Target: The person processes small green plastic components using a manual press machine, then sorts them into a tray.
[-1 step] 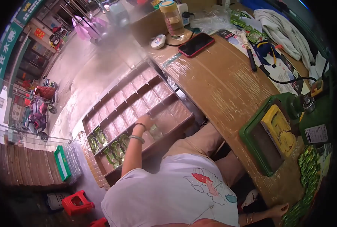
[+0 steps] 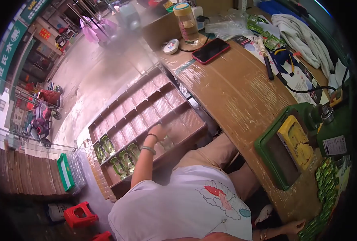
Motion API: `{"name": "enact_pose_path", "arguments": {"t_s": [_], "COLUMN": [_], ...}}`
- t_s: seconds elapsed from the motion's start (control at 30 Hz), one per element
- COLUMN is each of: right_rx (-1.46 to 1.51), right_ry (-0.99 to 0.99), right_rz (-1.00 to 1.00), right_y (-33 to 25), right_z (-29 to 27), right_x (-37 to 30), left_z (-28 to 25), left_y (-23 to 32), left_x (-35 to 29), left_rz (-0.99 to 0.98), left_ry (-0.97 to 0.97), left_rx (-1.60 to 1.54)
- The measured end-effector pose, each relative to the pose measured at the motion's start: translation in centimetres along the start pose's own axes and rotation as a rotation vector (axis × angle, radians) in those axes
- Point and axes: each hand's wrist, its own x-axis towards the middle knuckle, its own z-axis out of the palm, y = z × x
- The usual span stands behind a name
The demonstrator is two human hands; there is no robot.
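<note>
My left hand (image 2: 158, 131) reaches into the nearest row of a brown compartment tray (image 2: 205, 126), with two bracelets on the wrist. Beside its fingers lies a blurred pale green, see-through piece (image 2: 167, 141). The fingers are smeared, so I cannot tell whether they grip it. Several similar green see-through pieces (image 2: 122, 164) stand at the left end of the tray. At the lower right, my right hand (image 2: 294, 227) is beside a heap of shiny green pieces (image 2: 326, 180), its fingers loosely stretched toward them; nothing shows in it.
On the cardboard-covered table (image 2: 238, 100) are a phone (image 2: 211, 51), a lidded bottle (image 2: 186, 25), a black-handled tool (image 2: 268, 66) and a green machine (image 2: 307, 116) with a yellow pad. Stacked cardboard (image 2: 26, 172), a green tray (image 2: 66, 172) and a red stool (image 2: 81, 215) are at left.
The whole view has shifted slightly. My left hand is a little farther right along the tray's near row; my right hand stays beside the green heap.
</note>
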Motion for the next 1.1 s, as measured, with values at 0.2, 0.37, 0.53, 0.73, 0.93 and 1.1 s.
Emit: {"name": "enact_pose_path", "arguments": {"t_s": [0.2,0.37,0.53,0.73,0.93,1.1], "right_rx": [0.184,0.681,1.073,0.991,1.092,1.178], "right_ry": [0.298,0.173,-1.066,-0.973,-1.201,-1.285], "right_rz": [-0.222,0.036,-0.417,-0.74,0.21,0.402], "right_y": [-9.1,-20.7,-28.7,-35.5,-31.0,-32.4], "right_z": [-2.3,-5.0,-4.5,-3.6,-3.3,-3.3], "right_x": [-2.6,-7.8,-14.1,-16.5,-12.8,-11.2], "left_z": [0.4,-5.6,-5.3,-2.1,-7.7,-7.0], "left_y": [1.4,8.0,22.5,31.5,32.3,36.9], "left_x": [-0.9,-3.6,-6.8,-7.7,-10.6,-8.5], "left_rz": [-0.278,-0.052,0.317,0.406,1.105,1.394], "left_ry": [0.064,-0.139,-0.291,-0.679,-0.325,0.181], "left_rx": [-0.266,-0.868,-1.405,-1.512,-0.525,-0.105]}}
